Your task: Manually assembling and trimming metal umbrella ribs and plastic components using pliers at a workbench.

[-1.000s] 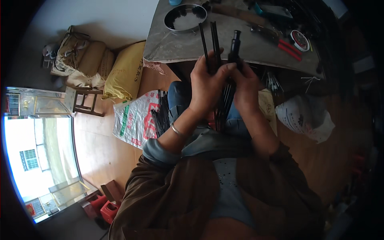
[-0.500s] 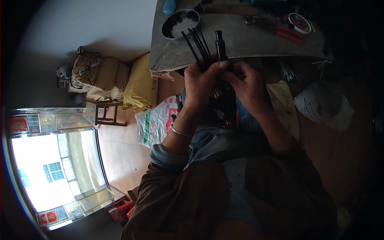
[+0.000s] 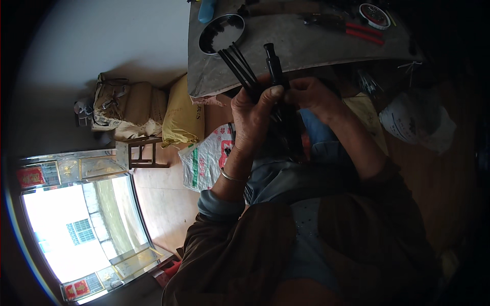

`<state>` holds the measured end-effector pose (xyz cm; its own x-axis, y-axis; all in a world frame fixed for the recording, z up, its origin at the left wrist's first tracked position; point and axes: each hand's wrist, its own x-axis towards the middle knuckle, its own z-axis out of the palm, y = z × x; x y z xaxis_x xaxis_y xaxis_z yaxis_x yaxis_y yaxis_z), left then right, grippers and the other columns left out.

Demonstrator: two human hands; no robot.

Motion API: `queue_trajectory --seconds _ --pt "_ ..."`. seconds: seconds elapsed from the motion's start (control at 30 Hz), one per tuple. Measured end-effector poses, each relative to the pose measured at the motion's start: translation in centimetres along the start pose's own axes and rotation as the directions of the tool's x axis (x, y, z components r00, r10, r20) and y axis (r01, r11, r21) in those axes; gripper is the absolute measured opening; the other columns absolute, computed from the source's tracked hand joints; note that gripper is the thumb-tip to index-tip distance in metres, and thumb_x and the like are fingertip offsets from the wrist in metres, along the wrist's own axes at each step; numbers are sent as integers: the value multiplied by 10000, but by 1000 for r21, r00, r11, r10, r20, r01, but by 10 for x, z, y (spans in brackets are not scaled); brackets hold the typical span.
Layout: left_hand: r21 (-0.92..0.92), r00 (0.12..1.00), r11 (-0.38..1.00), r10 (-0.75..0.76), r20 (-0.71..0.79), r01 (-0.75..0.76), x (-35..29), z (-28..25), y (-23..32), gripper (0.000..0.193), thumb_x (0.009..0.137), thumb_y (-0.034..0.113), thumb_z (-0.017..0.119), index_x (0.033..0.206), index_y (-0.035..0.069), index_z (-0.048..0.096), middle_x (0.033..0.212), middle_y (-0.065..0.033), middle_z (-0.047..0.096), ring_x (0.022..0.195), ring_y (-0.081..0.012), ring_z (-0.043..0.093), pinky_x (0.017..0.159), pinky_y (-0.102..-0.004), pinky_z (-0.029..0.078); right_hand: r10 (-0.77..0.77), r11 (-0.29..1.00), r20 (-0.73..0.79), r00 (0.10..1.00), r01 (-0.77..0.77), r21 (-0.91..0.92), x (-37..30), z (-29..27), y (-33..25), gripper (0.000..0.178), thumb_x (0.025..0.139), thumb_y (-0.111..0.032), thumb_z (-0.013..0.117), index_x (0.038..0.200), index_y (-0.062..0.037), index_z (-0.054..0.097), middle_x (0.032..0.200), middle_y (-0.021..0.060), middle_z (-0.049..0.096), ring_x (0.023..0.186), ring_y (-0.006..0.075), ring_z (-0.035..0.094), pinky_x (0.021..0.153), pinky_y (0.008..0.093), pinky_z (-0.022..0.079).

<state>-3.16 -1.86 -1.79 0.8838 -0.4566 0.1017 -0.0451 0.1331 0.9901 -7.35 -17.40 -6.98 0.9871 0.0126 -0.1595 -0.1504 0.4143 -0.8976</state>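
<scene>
My left hand (image 3: pixel 252 109) is closed around several thin black rods (image 3: pixel 238 69) that fan out toward the far left. Beside them a black stepped tube (image 3: pixel 273 64) points up and away, with my left thumb pressed near its lower end. My right hand (image 3: pixel 314 99) is closed at the lower part of the tube, fingertips pinched close to the left thumb. Below the hands, a dark bundle of similar black parts (image 3: pixel 288 132) hangs over my lap; its details are lost in shadow. What exactly the right fingertips pinch is partly hidden.
A grey-covered table (image 3: pixel 301 53) lies ahead, bearing a metal bowl (image 3: pixel 203 45) of small dark pieces, red-handled pliers (image 3: pixel 365 33) and a round white-rimmed tin (image 3: pixel 374 16). Yellow sacks (image 3: pixel 182 115), a wooden stool (image 3: pixel 145 153) and a printed plastic bag (image 3: pixel 206 163) stand left. Another bag (image 3: pixel 426 122) is right.
The tube and rods now tilt more to the left. Both hands remain closed on the black parts, and the right hand has turned more sideways. The whole view has shifted slightly.
</scene>
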Motion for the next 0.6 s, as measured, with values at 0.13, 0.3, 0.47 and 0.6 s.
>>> queue_trajectory --seconds 0.13,0.3,0.47,0.6 --pt "82 1000 996 -23 -19 25 9 -9 -3 242 877 165 682 1065 13 660 907 -28 687 820 -79 605 737 -233 492 -60 935 -90 994 25 -354 -8 16 -18 247 800 -292 738 742 -77 632 649 -47 537 609 36 493 575 202 392" --pt "129 996 990 -60 61 51 10 -10 12 249 881 176 677 1045 -10 657 878 -20 675 803 -68 597 714 -223 485 -187 916 -204 961 96 -390 -13 28 -16 314 781 -304 751 694 -22 646 579 -25 529 530 50 471 485 246 353" --pt "108 995 992 -78 70 70 10 -13 12 246 880 171 671 1044 -12 656 866 -17 670 779 -65 595 699 -220 484 -189 900 -176 966 99 -426 -15 30 -24 282 777 -298 751 707 -51 637 615 -30 544 566 42 494 510 223 371" --pt "34 984 995 -102 148 98 6 -11 17 251 882 169 664 1071 5 653 884 -20 670 796 -73 599 722 -224 485 -8 975 -27 1000 1 -222 -9 10 -19 319 749 -358 774 734 -65 649 626 -11 570 556 71 530 523 216 426"
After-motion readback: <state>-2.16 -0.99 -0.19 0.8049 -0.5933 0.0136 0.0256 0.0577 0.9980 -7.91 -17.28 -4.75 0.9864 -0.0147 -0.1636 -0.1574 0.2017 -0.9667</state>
